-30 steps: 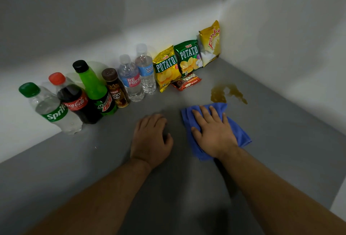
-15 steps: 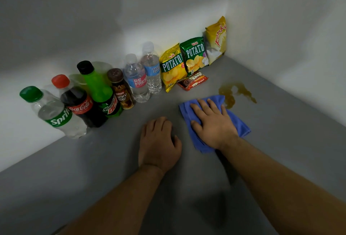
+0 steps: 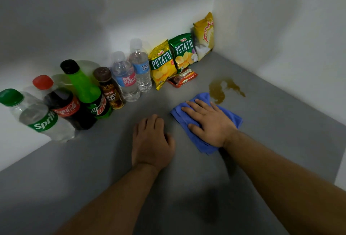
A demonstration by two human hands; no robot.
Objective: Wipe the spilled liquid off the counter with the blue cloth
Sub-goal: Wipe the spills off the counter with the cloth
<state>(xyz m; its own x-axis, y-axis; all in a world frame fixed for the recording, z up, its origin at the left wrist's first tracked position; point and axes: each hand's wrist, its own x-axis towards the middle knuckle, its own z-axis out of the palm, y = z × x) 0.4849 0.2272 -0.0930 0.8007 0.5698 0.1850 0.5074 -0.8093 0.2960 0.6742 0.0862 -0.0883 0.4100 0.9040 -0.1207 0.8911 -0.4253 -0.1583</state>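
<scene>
A brown-yellow spill (image 3: 218,92) lies on the grey counter (image 3: 280,131) near the right wall. The folded blue cloth (image 3: 232,117) lies flat just in front of the spill, and its far corner reaches the puddle's near edge. My right hand (image 3: 209,122) presses palm-down on the cloth with its fingers spread and pointing left and away. My left hand (image 3: 151,141) rests palm-down on the bare counter to the left of the cloth and holds nothing.
Along the back wall stand a Sprite bottle (image 3: 37,120), a Coca-Cola bottle (image 3: 64,108), a Mountain Dew bottle (image 3: 88,94), a small coffee bottle (image 3: 111,92) and two water bottles (image 3: 126,81). Three chip bags (image 3: 184,51) lean in the corner, with a red snack packet (image 3: 183,77) lying before them.
My right hand has slid the blue cloth a little forward, so its far corner now meets the spill's edge. My left hand stays resting on the counter.
</scene>
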